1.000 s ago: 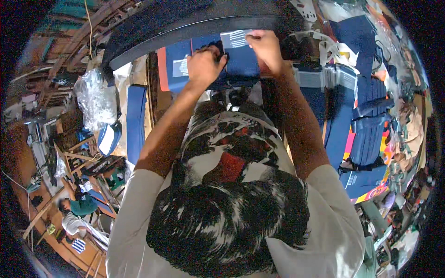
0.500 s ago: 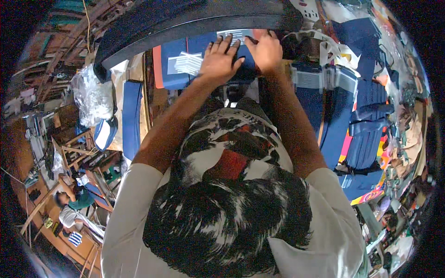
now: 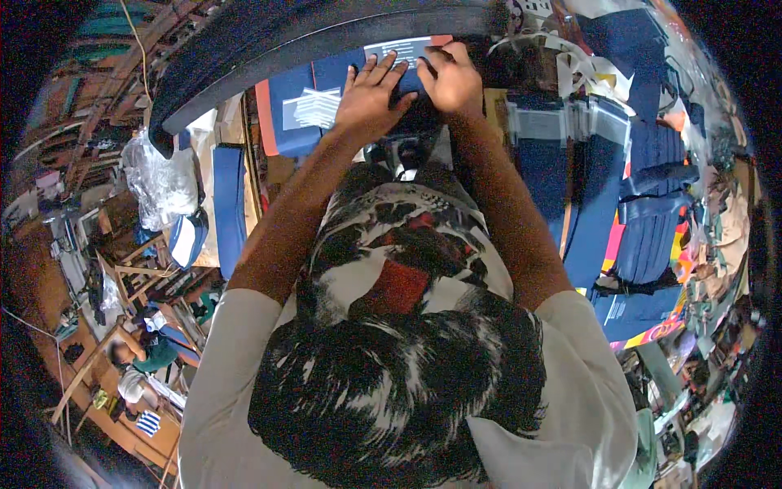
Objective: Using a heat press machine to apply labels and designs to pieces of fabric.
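A grey rectangular label (image 3: 407,47) lies flat on the navy, orange-edged panel (image 3: 330,76) beneath the spread left hand (image 3: 373,99); right hand (image 3: 453,85) curled, grip unclear; fanned white-printed clear strips (image 3: 314,109) seem unattached.

Cluttered workshop, stacked navy panels (image 3: 649,244), clear plastic bundle (image 3: 161,183), another person (image 3: 156,357) (lower left)

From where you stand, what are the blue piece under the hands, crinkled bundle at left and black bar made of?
Blue piece: probably matte fabric, judging by its dull, even surface. Crinkled bundle: likely glossy clear plastic film, with bright highlights on its creases. Black bar: smooth, faintly shiny; metal or plastic, unclear which.
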A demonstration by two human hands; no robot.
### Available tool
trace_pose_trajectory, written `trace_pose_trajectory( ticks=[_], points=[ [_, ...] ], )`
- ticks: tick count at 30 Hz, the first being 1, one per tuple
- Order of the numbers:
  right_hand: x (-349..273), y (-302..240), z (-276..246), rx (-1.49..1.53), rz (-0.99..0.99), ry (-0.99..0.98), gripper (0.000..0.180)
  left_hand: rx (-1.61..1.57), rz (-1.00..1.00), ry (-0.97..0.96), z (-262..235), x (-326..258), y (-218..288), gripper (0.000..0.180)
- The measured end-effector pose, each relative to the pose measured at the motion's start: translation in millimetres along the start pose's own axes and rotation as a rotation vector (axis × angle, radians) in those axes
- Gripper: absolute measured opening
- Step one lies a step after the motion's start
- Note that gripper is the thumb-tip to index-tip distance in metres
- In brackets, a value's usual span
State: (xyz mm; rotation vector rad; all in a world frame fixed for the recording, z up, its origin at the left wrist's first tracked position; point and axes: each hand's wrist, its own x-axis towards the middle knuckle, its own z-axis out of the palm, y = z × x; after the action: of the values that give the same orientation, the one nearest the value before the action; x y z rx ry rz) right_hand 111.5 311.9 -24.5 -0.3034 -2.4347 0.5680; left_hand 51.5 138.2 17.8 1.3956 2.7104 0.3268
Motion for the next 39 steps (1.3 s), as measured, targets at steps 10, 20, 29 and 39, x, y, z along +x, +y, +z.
trace_pose_trajectory(
  ticks=[10,20,29,39],
  points=[
    [2.7,-5.9,-5.5,0.033,-0.001,0.03,0.028,-0.068,0.019,0.027,2.9,-0.8,-6.3,0.065],
    [1.2,-2.5,-2.8,0.054,0.036,0.009,0.026,-0.104,0.001,0.015,1.7,-0.9,-5.3,0.065],
    [-0.9,-2.9,-1.3,0.026,0.055,0.006,0.026,-0.102,-0.01,0.016,5.0,-1.1,-5.6,0.066],
    [1.0,-3.5,-2.6,0.028,0.031,0.03,0.025,-0.152,0.001,0.064,7.2,-1.7,-6.0,0.063]
  ],
)
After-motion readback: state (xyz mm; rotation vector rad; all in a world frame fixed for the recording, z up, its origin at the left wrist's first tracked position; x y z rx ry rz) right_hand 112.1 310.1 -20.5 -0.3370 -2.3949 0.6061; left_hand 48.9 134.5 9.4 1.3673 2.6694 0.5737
